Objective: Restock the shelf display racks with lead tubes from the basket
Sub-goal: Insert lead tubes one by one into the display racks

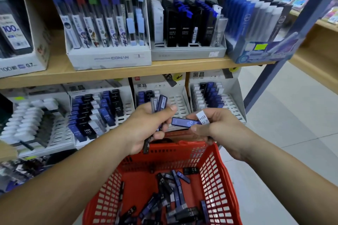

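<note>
Far, on the lower shelf, the display racks stand partly filled. The left hand has its fingers grasping a bunch of lead tubes. Just right, the right hand has its fingers pinching a blue tube and a white tube marked HB 0.7. Near, below both hands, the red basket holds loose tubes.
</note>
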Motion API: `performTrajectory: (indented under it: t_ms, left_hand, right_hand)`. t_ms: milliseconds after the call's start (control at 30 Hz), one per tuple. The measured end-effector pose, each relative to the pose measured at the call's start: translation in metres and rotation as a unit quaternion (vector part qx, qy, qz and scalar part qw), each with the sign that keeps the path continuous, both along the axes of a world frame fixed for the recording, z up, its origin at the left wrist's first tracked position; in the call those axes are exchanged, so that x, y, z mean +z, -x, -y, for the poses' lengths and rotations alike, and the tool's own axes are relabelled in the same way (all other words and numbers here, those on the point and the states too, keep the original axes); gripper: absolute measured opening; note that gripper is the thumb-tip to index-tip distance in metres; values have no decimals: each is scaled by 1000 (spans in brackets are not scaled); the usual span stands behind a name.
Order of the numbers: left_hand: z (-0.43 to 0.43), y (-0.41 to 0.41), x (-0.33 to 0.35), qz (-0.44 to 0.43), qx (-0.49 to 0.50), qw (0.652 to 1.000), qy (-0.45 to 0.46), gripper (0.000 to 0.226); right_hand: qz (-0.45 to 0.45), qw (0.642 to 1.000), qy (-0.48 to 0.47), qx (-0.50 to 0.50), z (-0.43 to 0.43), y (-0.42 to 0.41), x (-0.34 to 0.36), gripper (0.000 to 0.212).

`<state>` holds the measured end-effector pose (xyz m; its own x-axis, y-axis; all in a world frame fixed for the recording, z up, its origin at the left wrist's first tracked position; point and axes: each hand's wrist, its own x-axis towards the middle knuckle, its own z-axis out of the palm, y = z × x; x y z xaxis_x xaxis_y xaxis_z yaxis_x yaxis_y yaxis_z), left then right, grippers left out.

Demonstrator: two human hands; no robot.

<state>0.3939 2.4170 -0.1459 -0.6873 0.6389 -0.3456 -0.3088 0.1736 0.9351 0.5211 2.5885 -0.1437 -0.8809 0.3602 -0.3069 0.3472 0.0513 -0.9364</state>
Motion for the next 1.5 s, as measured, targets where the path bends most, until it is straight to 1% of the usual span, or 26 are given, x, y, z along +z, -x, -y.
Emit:
performTrajectory:
  t_ms: [67, 167, 333, 400, 433, 500, 567, 633, 700, 833, 867, 933, 1000, 1067, 1133, 1233, 1367, 1500]
  left_hand:
    - [2, -3, 0, -2, -27, 1000, 0, 13]
    - [4, -5, 1, -13, -66, 998, 6, 14]
    - [3, -10, 2, -6, -120, 993, -8, 11]
    - [5, -11, 0, -15, -130, 991, 3, 8]
    - [5, -13, 0, -22, -137, 990, 10, 7]
    - [6, -15, -1, -29, -138, 990, 18, 10]
    - [8, -13, -1, -27, -116, 993, 27, 16]
    - [12, -7, 0, -30, -88, 995, 47, 18]
    - [19, 0, 0, -42, -66, 994, 80, 17]
    - [39, 10, 1, -46, -52, 990, 121, 14]
    - [45, 12, 0, -52, -49, 989, 131, 15]
    - [56, 16, -3, -70, -30, 986, 150, 14]
    - [65, 21, -7, -76, 0, 985, 153, 14]
    - [70, 26, -9, -76, 18, 986, 149, 16]
    - [71, 33, -11, -72, 28, 987, 142, 17]
    - [70, 43, -15, -64, 42, 989, 130, 19]
    - [68, 51, -20, -62, 52, 989, 123, 21]
    - [68, 57, -22, -49, 59, 990, 116, 18]
  right_hand:
    - [-18, 999, 27, -24, -3, 1, -2, 20]
    - [-61, 993, 82, -65, -7, 3, -3, 19]
    - [-97, 985, 125, -67, -4, 4, -5, 23]
    - [-116, 978, 164, -58, 3, 8, -5, 23]
    - [-123, 977, 169, -49, 5, 10, -6, 24]
    - [-122, 980, 156, -31, 9, 13, -4, 25]
    - [-106, 981, 163, -22, 11, 16, -1, 27]
    - [-73, 978, 191, -33, 12, 20, 1, 32]
    - [-56, 975, 209, -60, 13, 24, 0, 30]
    - [-47, 982, 156, -92, 18, 40, -9, 17]
    - [-44, 987, 127, -92, 18, 44, -13, 14]
    - [-38, 995, 37, -86, 19, 53, -17, 11]
    - [-49, 993, -41, -96, 19, 62, -18, 9]
    - [-67, 989, -81, -105, 18, 71, -20, 14]
    - [-77, 987, -86, -113, 17, 83, -25, 17]
    - [-94, 985, -76, -126, 16, 104, -39, 17]
    - [-94, 984, -73, -136, 14, 127, -56, 19]
    - [-80, 982, -139, -100, 9, 140, -73, 31]
